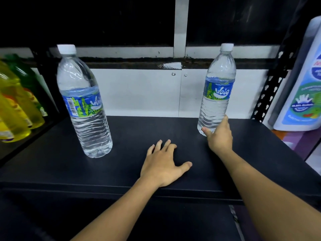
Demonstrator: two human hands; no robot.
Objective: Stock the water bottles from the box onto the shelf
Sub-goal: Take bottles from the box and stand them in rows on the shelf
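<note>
The black shelf carried two upright clear water bottles, well apart, each with a white cap, ribbed body and blue-and-green label. The left bottle stood nearer the front, the right bottle further back. The right hand loosely clasped the right bottle's base, thumb in front. The left hand lay flat on the shelf, fingers spread, holding nothing.

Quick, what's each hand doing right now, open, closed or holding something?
Left hand: open, flat on the shelf, holding nothing.
Right hand: touching the right bottle at its base; grip cannot be told.
</note>
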